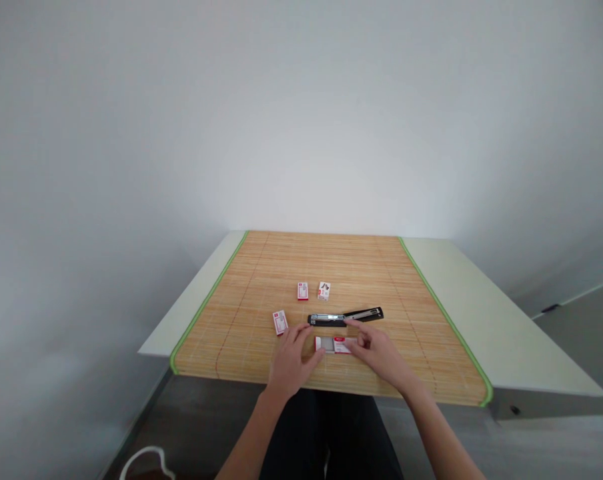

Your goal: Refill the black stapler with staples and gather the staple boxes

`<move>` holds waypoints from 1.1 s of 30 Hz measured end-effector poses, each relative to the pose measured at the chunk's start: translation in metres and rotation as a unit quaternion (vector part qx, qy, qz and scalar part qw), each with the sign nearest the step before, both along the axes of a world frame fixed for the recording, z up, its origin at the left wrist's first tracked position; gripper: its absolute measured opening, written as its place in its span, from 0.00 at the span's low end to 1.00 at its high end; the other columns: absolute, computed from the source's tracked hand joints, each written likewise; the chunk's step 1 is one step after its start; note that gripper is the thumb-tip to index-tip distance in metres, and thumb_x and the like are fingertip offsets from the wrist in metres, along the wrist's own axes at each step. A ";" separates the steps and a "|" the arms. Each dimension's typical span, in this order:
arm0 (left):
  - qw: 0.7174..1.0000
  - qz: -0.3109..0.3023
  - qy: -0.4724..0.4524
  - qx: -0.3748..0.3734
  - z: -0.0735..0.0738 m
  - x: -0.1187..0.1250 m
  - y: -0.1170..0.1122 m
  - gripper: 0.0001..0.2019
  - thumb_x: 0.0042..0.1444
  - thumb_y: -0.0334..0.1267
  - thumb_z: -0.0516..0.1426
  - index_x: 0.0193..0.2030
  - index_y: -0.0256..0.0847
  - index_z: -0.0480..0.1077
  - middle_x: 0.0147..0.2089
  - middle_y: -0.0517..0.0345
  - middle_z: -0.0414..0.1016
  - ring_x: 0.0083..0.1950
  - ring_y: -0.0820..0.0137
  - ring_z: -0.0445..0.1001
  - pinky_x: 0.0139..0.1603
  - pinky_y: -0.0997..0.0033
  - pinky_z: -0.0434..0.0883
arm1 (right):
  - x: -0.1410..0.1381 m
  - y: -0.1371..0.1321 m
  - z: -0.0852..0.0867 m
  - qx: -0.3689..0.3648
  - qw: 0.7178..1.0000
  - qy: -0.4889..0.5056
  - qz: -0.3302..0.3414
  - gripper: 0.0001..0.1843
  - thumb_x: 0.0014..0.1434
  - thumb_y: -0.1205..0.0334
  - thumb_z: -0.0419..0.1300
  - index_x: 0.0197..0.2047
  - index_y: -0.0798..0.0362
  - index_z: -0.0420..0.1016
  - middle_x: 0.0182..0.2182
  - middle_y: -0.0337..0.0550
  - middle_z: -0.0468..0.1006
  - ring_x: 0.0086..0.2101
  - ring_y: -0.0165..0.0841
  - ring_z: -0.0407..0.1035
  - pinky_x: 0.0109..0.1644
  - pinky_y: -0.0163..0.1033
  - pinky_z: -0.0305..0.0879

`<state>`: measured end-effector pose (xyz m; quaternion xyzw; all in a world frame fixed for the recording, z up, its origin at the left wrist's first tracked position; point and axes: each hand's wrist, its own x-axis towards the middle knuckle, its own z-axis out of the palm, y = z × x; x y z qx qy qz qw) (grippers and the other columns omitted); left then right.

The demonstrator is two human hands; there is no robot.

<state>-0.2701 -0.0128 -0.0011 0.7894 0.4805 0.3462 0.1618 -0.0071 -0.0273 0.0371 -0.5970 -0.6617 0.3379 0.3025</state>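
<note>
Print on the three small boxes is too small to read. The right hand covers one end of the open staple box. A white loop is cut off by the bottom edge.
</note>
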 end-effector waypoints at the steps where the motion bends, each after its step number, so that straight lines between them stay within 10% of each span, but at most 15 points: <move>1: 1.000 0.011 0.012 0.008 0.001 0.003 -0.002 0.23 0.66 0.45 0.58 0.66 0.50 0.66 0.65 0.51 0.68 0.67 0.56 0.67 0.70 0.47 0.64 | -0.006 0.005 0.003 0.003 1.000 0.002 0.001 0.29 0.63 0.50 0.62 0.65 0.50 0.71 0.25 0.33 0.70 0.26 0.32 0.66 0.32 0.35 0.59; 10: 0.993 0.060 0.093 0.036 0.006 0.017 -0.004 0.25 0.67 0.42 0.54 0.70 0.49 0.62 0.69 0.52 0.68 0.68 0.54 0.65 0.68 0.45 0.64 | -0.042 0.044 0.004 0.018 0.997 -0.078 -0.009 0.16 0.63 0.54 0.61 0.49 0.51 0.82 0.25 0.37 0.76 0.26 0.30 0.66 0.30 0.34 0.51; 22: 0.990 0.070 0.116 0.037 0.011 0.022 -0.006 0.30 0.62 0.47 0.59 0.69 0.46 0.62 0.68 0.49 0.68 0.66 0.53 0.66 0.68 0.47 0.63 | -0.073 0.057 -0.030 -0.065 0.959 0.251 -0.113 0.26 0.55 0.44 0.63 0.45 0.58 0.81 0.19 0.34 0.70 0.19 0.27 0.56 0.23 0.32 0.50; 33: 0.996 0.057 0.069 0.009 0.011 0.022 -0.006 0.39 0.53 0.55 0.66 0.69 0.48 0.61 0.67 0.46 0.67 0.66 0.48 0.65 0.68 0.44 0.61 | -0.081 0.060 -0.004 0.078 0.994 0.036 -0.066 0.13 0.63 0.53 0.59 0.41 0.51 0.82 0.22 0.35 0.72 0.25 0.31 0.66 0.32 0.35 0.59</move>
